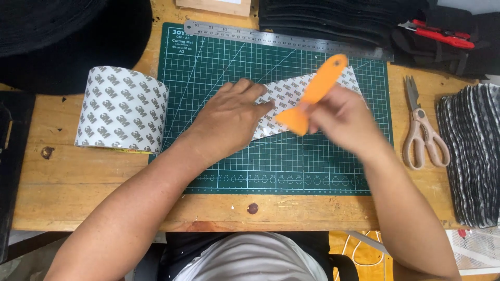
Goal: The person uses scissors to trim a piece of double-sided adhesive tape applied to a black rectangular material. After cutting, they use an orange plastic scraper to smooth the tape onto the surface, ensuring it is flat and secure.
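My left hand (229, 120) lies flat on the left end of a white printed strip of adhesive backing (284, 96), pinning it to the green cutting mat (219, 62). My right hand (341, 122) grips an orange plastic scraper (312, 93), its wide blade down on the strip and its handle pointing up to the right. The right hand is blurred. Part of the strip is hidden under both hands.
A wide roll of the same printed backing (122, 109) lies left of the mat. A steel ruler (286, 39) runs along the mat's top edge. Scissors (422, 130) lie to the right, beside a stack of dark fabric pieces (471, 151). Black material (333, 18) and a red tool (442, 32) sit at the back.
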